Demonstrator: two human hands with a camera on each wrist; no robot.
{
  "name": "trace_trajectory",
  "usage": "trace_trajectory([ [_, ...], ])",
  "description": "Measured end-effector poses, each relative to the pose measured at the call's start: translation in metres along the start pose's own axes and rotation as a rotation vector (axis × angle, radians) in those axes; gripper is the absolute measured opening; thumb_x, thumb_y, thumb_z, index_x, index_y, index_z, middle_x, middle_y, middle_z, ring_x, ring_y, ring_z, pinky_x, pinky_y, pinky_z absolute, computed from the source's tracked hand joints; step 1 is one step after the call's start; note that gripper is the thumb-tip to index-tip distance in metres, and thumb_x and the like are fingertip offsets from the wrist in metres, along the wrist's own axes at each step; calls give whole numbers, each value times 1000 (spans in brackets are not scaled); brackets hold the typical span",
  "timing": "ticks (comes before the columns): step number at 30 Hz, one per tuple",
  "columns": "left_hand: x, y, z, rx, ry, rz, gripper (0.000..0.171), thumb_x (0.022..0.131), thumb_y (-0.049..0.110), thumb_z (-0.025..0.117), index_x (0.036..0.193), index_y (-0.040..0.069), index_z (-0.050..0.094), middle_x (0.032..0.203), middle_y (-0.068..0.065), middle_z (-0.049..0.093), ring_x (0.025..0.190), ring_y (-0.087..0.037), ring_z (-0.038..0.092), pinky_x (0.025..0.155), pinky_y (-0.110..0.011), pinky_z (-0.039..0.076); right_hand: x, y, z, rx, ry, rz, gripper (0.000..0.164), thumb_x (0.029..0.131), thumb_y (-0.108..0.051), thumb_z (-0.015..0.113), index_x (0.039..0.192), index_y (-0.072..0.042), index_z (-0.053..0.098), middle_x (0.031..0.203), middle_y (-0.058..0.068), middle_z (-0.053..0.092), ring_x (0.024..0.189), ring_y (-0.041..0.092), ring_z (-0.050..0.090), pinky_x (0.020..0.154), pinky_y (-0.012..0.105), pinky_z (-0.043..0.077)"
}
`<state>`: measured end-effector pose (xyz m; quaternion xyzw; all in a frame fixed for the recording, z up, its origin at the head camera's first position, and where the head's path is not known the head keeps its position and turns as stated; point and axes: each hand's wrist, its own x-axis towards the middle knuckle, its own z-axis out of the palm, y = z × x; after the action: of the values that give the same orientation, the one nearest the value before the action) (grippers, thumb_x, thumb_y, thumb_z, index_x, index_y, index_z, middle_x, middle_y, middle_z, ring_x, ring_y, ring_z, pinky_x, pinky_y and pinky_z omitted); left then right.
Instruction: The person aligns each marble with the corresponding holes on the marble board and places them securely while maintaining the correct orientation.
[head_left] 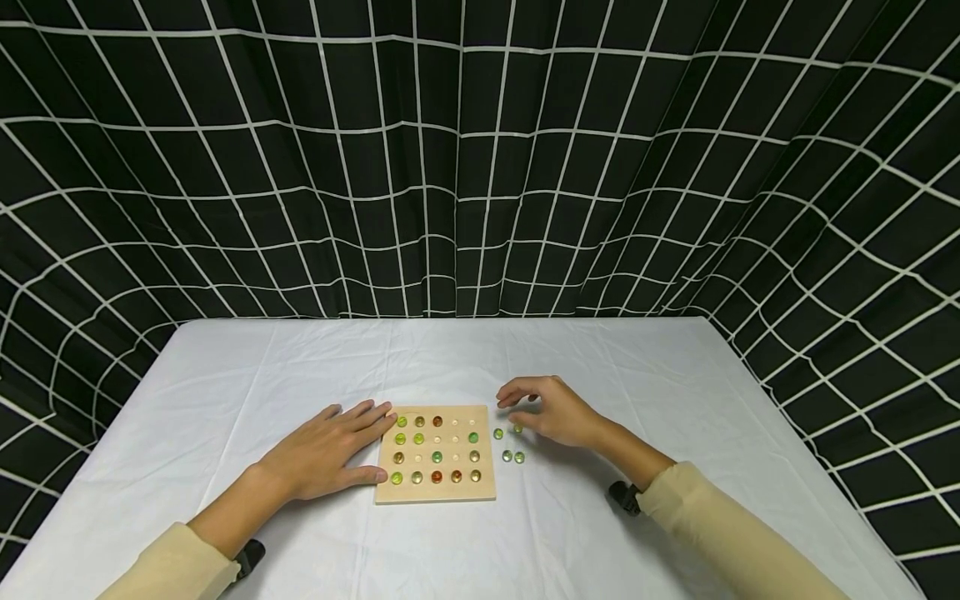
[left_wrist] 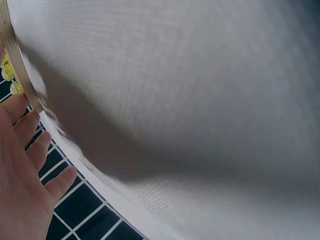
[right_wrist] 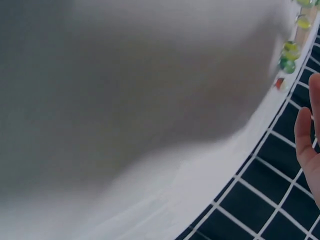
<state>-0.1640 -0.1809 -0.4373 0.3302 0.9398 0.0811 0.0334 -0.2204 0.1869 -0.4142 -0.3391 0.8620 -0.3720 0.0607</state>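
A pale wooden board [head_left: 435, 495] with rows of shallow round hollows lies on the white cloth. Many hollows hold glass marbles in green, yellow-green, amber and red, such as a red marble [head_left: 437, 477] in the front row; a few in the upper right part hold none. My left hand [head_left: 322, 454] rests at the board's left edge, fingers spread, thumb and fingertips on it. To the right of the board, my right hand [head_left: 558, 412] hovers with loosely bent fingers and nothing visible between them. Below its fingertips sit several loose marbles, including a green marble [head_left: 498, 434].
White cloth [head_left: 300, 350] covers the table, with light creases. A black curtain with a white grid [head_left: 480, 167] hangs behind the table and along its sides. Dark wrist cameras sit under both cuffs, the right wrist camera [head_left: 624, 497] close above the cloth.
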Motion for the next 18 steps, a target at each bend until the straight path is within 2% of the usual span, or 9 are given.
trace_trajectory([
  [18,0,0,1,6,4,-2,82,94,70,45,155,17,38,159,-4,36,145,-30,34,113,-62,28,-3,19,-4,7,-49,105,26,88,6,68,110,-6,71,101,1,75,97,17,67,82,38,50],
])
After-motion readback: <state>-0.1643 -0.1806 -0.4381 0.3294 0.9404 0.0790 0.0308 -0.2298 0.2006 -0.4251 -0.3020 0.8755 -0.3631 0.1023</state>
